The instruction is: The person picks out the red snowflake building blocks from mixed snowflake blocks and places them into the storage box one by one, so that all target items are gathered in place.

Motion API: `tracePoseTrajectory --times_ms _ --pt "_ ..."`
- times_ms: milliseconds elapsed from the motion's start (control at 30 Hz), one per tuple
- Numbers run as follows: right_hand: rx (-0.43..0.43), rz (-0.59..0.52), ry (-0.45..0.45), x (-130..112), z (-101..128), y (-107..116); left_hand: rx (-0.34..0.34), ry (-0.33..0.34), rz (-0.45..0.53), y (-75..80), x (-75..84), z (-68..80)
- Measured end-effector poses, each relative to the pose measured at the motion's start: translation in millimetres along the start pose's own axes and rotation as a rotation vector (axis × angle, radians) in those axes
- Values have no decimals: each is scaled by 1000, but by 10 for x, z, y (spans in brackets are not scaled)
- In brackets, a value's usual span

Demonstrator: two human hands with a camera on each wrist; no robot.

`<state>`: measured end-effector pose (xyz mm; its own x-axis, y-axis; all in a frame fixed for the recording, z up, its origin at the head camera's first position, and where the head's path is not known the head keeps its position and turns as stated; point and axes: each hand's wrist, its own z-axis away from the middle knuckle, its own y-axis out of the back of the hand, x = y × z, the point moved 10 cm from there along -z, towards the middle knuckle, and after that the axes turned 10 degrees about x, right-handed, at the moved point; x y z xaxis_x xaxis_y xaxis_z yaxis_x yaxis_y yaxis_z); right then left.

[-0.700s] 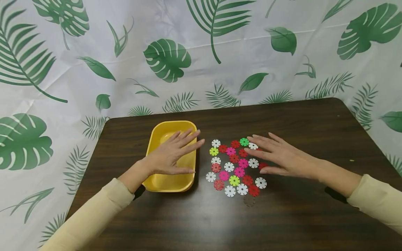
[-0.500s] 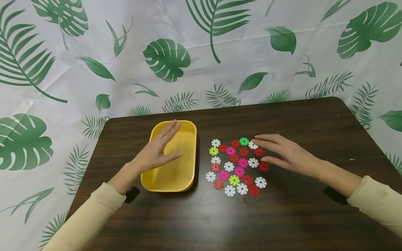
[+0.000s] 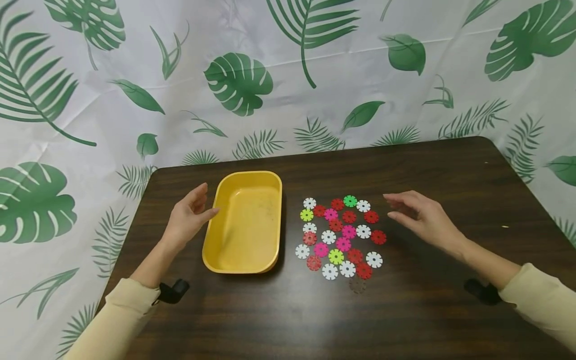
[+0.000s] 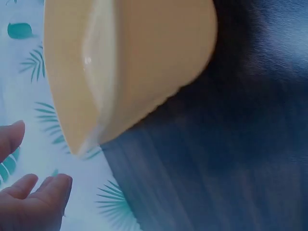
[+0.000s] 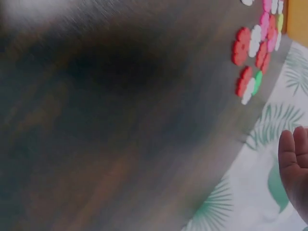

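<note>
A yellow plastic tray (image 3: 244, 224) lies empty on the dark wooden table (image 3: 427, 165); the left wrist view shows this tray (image 4: 130, 62) blurred. Just right of it lies a cluster of several flat gear-shaped discs (image 3: 342, 235) in white, red, pink, yellow-green and green; the discs (image 5: 255, 48) show small in the right wrist view. My left hand (image 3: 189, 215) hovers at the tray's left rim, fingers relaxed, holding nothing. My right hand (image 3: 418, 215) hovers right of the discs, fingers loosely bent, holding nothing.
A white cloth with green leaf prints (image 3: 288, 75) hangs behind the table and drapes round its sides. A dark brown disc (image 3: 357, 285) lies below the cluster, hard to see against the wood. The table's far edge runs close behind the tray.
Both hands have drawn apart: the left came off the tray to its left side, and the right slid off the discs to the right. Tray and discs stayed put.
</note>
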<state>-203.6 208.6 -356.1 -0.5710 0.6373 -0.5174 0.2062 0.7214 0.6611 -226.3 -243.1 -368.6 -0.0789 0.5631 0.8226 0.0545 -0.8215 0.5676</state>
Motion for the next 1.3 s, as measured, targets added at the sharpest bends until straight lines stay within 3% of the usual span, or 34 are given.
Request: tracePoseTrajectory --times_ms 267,533,900,1300 --pt "13 -34 -170 225 142 -31 -62 90 95 -16 -208 49" --pt "-27 -67 -303 416 225 -139 -71 102 111 -38 -308 33" --pt "-117 -89 -302 366 319 -364 -92 152 108 -88 -354 24" --pt "-191 -78 -362 343 386 -489 -94 155 94 -118 -360 13"
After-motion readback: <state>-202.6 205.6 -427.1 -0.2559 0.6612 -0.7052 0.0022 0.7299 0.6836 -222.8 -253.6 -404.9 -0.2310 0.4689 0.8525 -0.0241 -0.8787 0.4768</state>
